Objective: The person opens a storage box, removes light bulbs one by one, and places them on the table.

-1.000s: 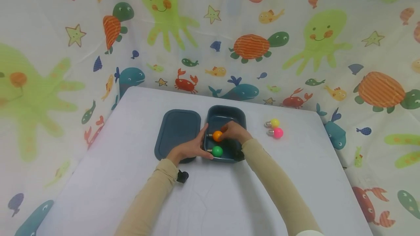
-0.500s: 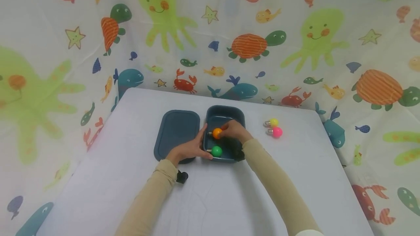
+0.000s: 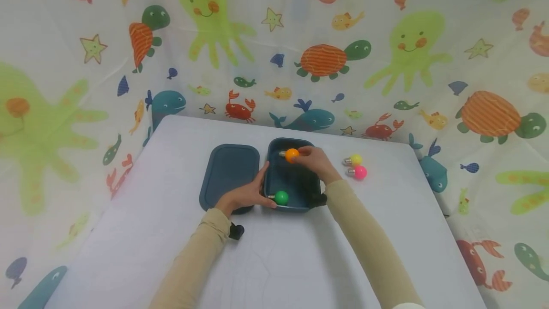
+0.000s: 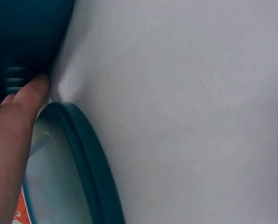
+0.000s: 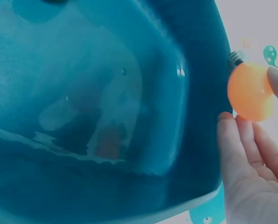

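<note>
My right hand (image 3: 316, 162) pinches an orange light bulb (image 3: 292, 155) over the far part of a dark blue-green plastic box (image 3: 296, 180). In the right wrist view, thumb and fingertips hold the orange bulb (image 5: 251, 91) by its round end, beside the box's rim (image 5: 204, 93). A green light bulb (image 3: 281, 198) lies in the box's near left corner, its metal base pointing left. My left hand (image 3: 246, 194) rests against the left side of the box, thumb and fingers spread and straight. The left wrist view shows part of this hand (image 4: 20, 121) touching the box (image 4: 27, 32).
A flat box lid (image 3: 231, 170) lies left of the box, under the left hand. Yellow (image 3: 355, 159) and pink (image 3: 360, 172) light bulbs lie together on the white table (image 3: 386, 228) to the right. A curtain (image 3: 257, 51) with sea animals hangs behind the table.
My right hand has lifted the orange bulb from the middle of the box and carried it toward the far end. The left hand stays at the box's left side.
</note>
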{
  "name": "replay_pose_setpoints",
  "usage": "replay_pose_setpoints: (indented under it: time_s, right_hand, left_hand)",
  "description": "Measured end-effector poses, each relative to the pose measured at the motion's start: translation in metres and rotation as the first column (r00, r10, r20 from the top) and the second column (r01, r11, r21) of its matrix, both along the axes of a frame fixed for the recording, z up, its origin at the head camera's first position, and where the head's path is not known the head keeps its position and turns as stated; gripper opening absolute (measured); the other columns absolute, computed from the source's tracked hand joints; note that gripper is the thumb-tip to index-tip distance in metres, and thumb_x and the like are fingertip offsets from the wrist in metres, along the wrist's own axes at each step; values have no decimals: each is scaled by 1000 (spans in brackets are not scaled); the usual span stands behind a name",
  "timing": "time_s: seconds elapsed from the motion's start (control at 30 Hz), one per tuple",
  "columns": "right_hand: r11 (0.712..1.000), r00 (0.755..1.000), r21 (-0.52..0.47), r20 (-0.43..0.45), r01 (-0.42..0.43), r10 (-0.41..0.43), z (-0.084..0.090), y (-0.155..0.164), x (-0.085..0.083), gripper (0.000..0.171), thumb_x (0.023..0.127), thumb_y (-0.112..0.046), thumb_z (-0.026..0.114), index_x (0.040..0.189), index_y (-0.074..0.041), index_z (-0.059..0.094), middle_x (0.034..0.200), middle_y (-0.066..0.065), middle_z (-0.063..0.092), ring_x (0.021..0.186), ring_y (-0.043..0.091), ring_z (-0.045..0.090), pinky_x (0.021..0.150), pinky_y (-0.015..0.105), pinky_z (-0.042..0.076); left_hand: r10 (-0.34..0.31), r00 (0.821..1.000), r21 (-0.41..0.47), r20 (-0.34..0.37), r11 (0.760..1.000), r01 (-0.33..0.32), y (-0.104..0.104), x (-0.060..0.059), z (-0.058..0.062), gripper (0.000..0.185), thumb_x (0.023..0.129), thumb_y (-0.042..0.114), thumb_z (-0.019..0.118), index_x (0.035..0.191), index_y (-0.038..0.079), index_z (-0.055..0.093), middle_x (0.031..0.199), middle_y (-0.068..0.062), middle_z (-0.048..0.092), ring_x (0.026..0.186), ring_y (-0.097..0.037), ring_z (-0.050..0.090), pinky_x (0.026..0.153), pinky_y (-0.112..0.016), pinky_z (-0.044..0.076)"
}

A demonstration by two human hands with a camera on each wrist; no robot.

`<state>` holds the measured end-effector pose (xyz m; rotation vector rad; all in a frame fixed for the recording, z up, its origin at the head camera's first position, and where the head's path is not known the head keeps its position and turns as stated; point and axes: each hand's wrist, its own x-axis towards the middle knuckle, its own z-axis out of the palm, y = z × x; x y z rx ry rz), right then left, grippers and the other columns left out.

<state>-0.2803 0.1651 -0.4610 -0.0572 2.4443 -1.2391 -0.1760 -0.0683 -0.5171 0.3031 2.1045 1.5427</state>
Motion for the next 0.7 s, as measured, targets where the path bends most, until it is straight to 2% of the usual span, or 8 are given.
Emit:
replay_pose_setpoints:
  time_s: [0.1, 0.27, 0.53, 0.7]
  right_hand:
    - [995, 999, -98, 4, 33, -33, -1, 8, -2, 66, 85, -38, 76, 139, -11, 52, 140, 9, 52, 118, 31, 50, 109, 49, 37]
    - [963, 996, -256, -1, 83, -86, -1, 20, -4, 66, 86, -38, 75, 140, -12, 49, 139, 9, 52, 120, 29, 51, 110, 46, 36]
    - [936, 988, -316, 45, 153, -147, 0, 35, -2, 68, 85, -46, 74, 144, -23, 47, 146, 0, 46, 124, 23, 49, 112, 46, 32]
    - [924, 979, -324, 42, 201, -199, -1, 46, 3, 71, 83, -54, 72, 145, -31, 45, 147, -4, 44, 127, 22, 47, 111, 48, 33]
  left_hand:
    - [-1, 1000, -1, -3, 1000, 1, 0, 0, 0, 123, 81, 24, 81, 153, 38, -17, 163, -4, -17, 149, -27, 0, 118, -50, 15]
    - [-3, 1000, 1, -5, 1000, 3, 0, -1, -1, 124, 80, 25, 82, 153, 37, -17, 162, -5, -18, 149, -27, 0, 118, -49, 16]
    - [5, 1000, 20, 9, 1000, -5, -1, 0, -1, 126, 77, 27, 84, 153, 38, -16, 163, -6, -16, 149, -28, 0, 117, -49, 17]
    - [-2, 1000, 19, -4, 1000, 2, 0, 0, -2, 126, 78, 27, 84, 153, 38, -17, 162, -6, -17, 149, -26, -3, 117, -49, 17]
